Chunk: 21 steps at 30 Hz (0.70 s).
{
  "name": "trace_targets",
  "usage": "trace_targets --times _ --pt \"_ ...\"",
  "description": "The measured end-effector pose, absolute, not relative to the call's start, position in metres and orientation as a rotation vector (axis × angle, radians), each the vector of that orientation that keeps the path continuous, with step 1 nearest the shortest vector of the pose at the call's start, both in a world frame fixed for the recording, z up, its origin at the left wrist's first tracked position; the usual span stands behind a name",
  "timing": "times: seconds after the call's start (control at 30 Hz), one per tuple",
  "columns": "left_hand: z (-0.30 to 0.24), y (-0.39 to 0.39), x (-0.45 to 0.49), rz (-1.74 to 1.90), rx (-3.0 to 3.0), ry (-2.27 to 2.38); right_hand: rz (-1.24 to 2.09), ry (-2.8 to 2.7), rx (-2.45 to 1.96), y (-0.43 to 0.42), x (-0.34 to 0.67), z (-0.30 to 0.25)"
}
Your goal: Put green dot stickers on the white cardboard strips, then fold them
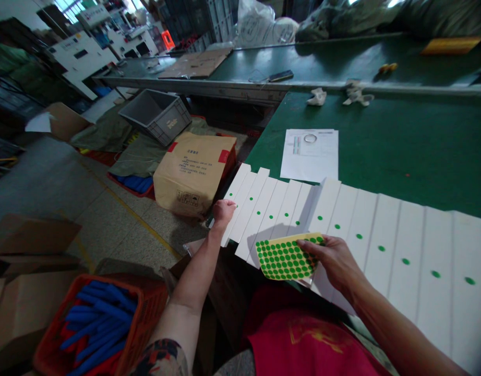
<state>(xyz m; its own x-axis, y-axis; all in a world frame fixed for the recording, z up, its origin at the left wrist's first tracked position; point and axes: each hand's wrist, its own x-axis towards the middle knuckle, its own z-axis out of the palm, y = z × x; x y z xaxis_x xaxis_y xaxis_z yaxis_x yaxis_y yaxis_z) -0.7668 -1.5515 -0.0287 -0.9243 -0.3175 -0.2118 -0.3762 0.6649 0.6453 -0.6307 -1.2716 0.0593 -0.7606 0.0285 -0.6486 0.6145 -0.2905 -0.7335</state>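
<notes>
Currently, right hand (330, 258) pinching a sheet of green dot stickers (285, 257) at 5 o'clock, left hand (224, 213) curled, knuckles down on overlapped white card strips (381, 230) at 7 o'clock; unheld strips could shift, or the limp sheet bend, spoiling placement.

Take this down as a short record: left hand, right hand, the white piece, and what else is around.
left hand: curled, touching the edge of the creased white card
right hand: holding a sheet of green dot stickers
white piece: panels side by side, a row of green dots along them, lying on a green-topped workbench
on bench: printed paper sheet
on floor: orange crate of blue items; grey plastic crate
</notes>
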Motion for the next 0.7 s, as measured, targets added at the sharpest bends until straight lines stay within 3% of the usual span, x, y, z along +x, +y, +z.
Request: trace_targets --times 0.27,0.5,0.7 --pt "-0.017 -1.557 -0.750 0.916 -0.641 3.041 -2.113 1.567 0.746 -1.268 -0.630 0.057" --pt "-0.003 -1.583 -0.684 1.097 -0.699 3.114 -2.414 1.642 0.539 -1.235 -0.641 0.055" --pt "-0.023 -1.593 -0.639 1.094 -0.889 2.908 -2.635 1.753 0.924 -1.151 -0.692 0.081"
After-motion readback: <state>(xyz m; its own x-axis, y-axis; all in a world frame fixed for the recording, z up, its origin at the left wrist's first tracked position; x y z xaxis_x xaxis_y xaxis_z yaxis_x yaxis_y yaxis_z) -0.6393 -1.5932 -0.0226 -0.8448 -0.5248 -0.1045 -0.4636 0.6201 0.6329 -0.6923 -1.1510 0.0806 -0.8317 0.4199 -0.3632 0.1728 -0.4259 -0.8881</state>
